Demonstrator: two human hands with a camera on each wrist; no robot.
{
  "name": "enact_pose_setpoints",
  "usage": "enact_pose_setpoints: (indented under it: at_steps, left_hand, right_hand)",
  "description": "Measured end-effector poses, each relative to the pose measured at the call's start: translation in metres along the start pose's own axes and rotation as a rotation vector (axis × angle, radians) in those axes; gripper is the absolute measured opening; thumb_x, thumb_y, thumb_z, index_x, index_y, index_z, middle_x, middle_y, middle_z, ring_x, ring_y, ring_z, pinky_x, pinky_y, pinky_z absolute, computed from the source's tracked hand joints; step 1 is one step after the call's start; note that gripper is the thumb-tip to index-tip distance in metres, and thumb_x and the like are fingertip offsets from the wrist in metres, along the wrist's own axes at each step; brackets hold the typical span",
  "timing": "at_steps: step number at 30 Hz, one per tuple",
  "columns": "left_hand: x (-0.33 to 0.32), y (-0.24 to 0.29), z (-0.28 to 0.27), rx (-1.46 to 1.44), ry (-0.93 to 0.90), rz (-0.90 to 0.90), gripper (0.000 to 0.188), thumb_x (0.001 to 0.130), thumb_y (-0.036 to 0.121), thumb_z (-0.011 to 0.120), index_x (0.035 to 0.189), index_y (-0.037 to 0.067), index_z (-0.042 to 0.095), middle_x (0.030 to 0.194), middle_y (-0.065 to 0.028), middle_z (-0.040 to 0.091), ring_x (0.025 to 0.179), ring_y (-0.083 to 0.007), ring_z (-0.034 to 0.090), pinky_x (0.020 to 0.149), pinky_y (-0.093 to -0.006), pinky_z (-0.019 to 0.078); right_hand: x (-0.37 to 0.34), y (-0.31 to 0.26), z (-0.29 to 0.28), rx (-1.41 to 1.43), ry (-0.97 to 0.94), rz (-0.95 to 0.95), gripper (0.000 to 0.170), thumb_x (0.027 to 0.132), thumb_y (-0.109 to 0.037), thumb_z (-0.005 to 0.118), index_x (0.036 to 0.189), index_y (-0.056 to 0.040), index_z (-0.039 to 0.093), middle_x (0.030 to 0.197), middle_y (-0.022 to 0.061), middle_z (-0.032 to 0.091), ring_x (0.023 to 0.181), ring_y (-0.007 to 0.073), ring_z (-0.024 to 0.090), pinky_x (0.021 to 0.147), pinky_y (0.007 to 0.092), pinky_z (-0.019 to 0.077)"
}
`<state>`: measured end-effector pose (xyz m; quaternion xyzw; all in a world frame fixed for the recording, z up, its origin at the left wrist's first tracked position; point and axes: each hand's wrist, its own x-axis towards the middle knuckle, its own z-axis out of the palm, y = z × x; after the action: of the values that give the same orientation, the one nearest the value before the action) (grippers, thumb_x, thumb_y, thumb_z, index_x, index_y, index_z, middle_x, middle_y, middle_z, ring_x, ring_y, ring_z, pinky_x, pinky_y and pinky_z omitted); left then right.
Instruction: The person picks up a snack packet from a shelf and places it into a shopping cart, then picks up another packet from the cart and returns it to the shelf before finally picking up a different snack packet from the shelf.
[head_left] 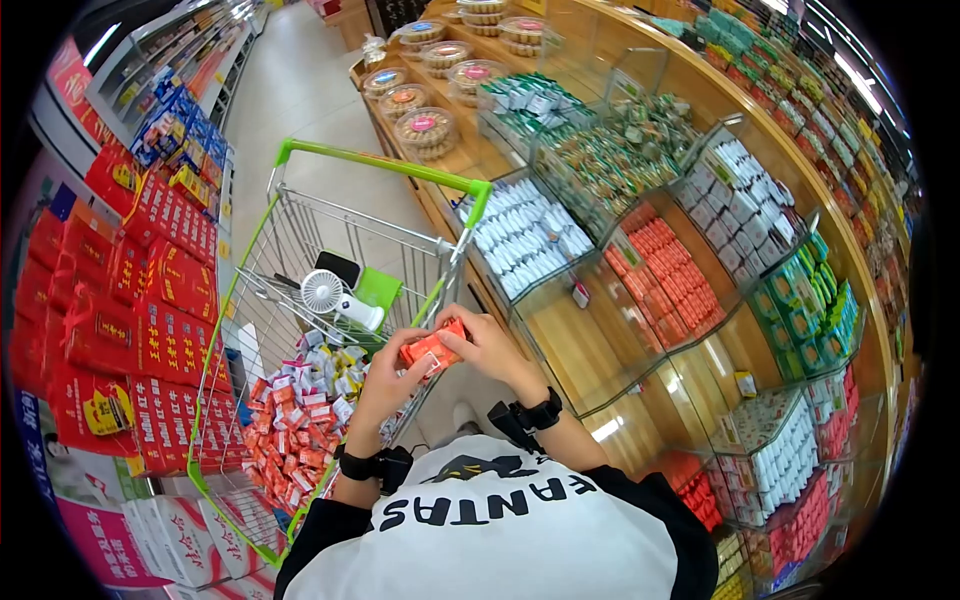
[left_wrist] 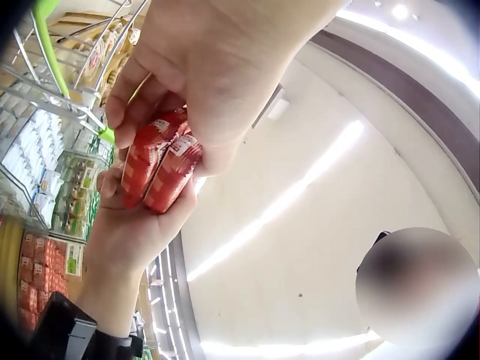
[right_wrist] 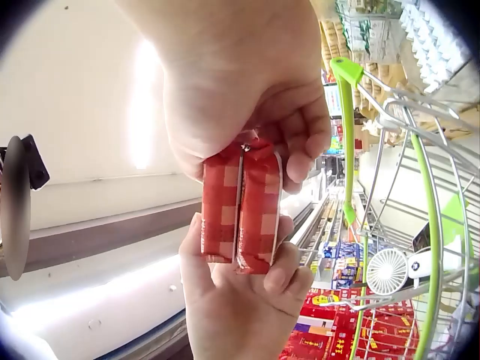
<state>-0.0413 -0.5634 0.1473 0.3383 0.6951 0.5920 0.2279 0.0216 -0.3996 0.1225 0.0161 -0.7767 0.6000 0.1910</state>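
Note:
Both hands hold small red wrapped snack packets [head_left: 436, 350] in front of the chest, beside the cart's handle end. In the right wrist view two packets [right_wrist: 222, 214] lie side by side between the hands. My left hand [head_left: 384, 378] grips them at one end, its thumb along the edge. At the other end my right hand [head_left: 487, 348] pinches them with curled fingers. Below and to the left, the shopping cart [head_left: 478, 187] carries a heap of red, white and yellow packets [head_left: 292, 430].
A white handheld fan [head_left: 322, 291], a dark phone [head_left: 339, 267] and a green item [head_left: 378, 290] lie in the cart's upper part. Clear-walled bins of white packets [head_left: 525, 235] and red packets [head_left: 665, 280] line the right. Red gift boxes [head_left: 175, 350] are stacked at left.

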Motion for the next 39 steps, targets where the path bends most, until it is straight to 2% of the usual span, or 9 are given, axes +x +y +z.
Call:
enact_pose_setpoints:
  at_steps: [11,15,18,22,28,30,32,35,39]
  left_hand:
    - [-0.024,-0.035,-0.08,0.069,0.213,0.039,0.03,0.076,0.011,0.058,0.103,0.002,0.05,0.09,-0.0049,0.055,0.078,-0.0088,0.053,0.066,-0.0215,0.0433]
    - [-0.046,-0.029,-0.102,-0.023,0.294,-0.09,0.03,0.077,0.012,0.058,0.103,0.002,0.05,0.092,-0.0052,0.054,0.081,-0.0087,0.052,0.065,-0.021,0.0433]
    - [-0.062,-0.038,-0.113,0.03,0.412,-0.002,0.03,0.077,0.012,0.058,0.104,0.002,0.05,0.093,-0.0055,0.054,0.08,-0.0088,0.052,0.066,-0.0214,0.0439]
    - [-0.09,-0.04,-0.123,-0.018,0.511,-0.085,0.031,0.078,0.014,0.058,0.105,0.002,0.049,0.094,-0.0059,0.054,0.082,-0.01,0.053,0.067,-0.0221,0.0444]
    - [-0.13,-0.033,-0.114,0.027,0.759,-0.171,0.031,0.079,0.015,0.058,0.106,0.002,0.049,0.092,-0.0047,0.053,0.078,-0.0081,0.052,0.061,-0.0199,0.0432]
    - [-0.14,-0.016,-0.107,-0.057,0.832,-0.28,0.028,0.078,0.008,0.055,0.105,0.003,0.049,0.099,-0.004,0.05,0.093,-0.0109,0.047,0.074,-0.0219,0.0391]
    - [-0.155,-0.021,-0.099,0.156,0.948,-0.256,0.028,0.078,0.009,0.056,0.105,0.003,0.05,0.094,-0.0027,0.051,0.086,-0.0082,0.048,0.067,-0.019,0.0384]
    - [-0.179,-0.013,-0.083,0.103,1.136,-0.329,0.029,0.079,0.009,0.055,0.107,0.004,0.049,0.091,-0.0009,0.051,0.071,-0.005,0.049,0.063,-0.0187,0.0398]
    - [-0.204,-0.022,-0.061,-0.134,1.303,-0.244,0.041,0.081,0.007,0.054,0.119,0.007,0.037,0.096,-0.0051,0.049,0.072,-0.0078,0.051,0.061,-0.0208,0.0455]
  right_hand:
    - [0.054,0.001,0.081,-0.009,-0.214,0.012,0.021,0.081,-0.026,0.053,0.088,-0.0067,0.051,0.066,0.0126,0.055,0.06,0.0254,0.056,0.055,0.0317,0.0417]
    - [0.071,-0.006,0.111,-0.026,-0.346,-0.011,0.022,0.081,-0.027,0.053,0.089,-0.0062,0.05,0.066,0.0131,0.056,0.06,0.0258,0.056,0.055,0.0317,0.0421]
    - [0.08,-0.01,0.134,-0.013,-0.437,-0.046,0.023,0.081,-0.027,0.052,0.09,-0.0057,0.05,0.067,0.0131,0.056,0.061,0.027,0.056,0.056,0.0322,0.0422]
    - [0.085,-0.013,0.163,0.032,-0.563,-0.068,0.024,0.082,-0.027,0.052,0.089,-0.0051,0.05,0.07,0.0126,0.057,0.062,0.0283,0.056,0.057,0.0325,0.0425]
    - [0.086,-0.016,0.199,0.086,-0.766,-0.197,0.024,0.082,-0.027,0.052,0.089,-0.005,0.05,0.068,0.013,0.055,0.06,0.0263,0.055,0.056,0.0323,0.0419]
    - [0.085,-0.017,0.211,0.105,-0.896,-0.118,0.023,0.082,-0.027,0.052,0.089,-0.0051,0.05,0.065,0.0116,0.054,0.057,0.0228,0.053,0.054,0.0311,0.0406]
    - [0.082,-0.014,0.228,0.174,-0.992,-0.128,0.023,0.082,-0.027,0.051,0.089,-0.0054,0.051,0.062,0.0105,0.052,0.055,0.0199,0.051,0.052,0.0304,0.039]
    - [0.073,-0.017,0.253,0.165,-1.164,-0.126,0.023,0.083,-0.028,0.05,0.089,-0.006,0.051,0.062,0.0107,0.052,0.053,0.0203,0.05,0.052,0.0305,0.0382]
    - [0.051,-0.013,0.282,0.281,-1.235,-0.304,0.023,0.084,-0.029,0.048,0.089,-0.0064,0.051,0.062,0.0109,0.052,0.055,0.021,0.052,0.053,0.0315,0.0388]
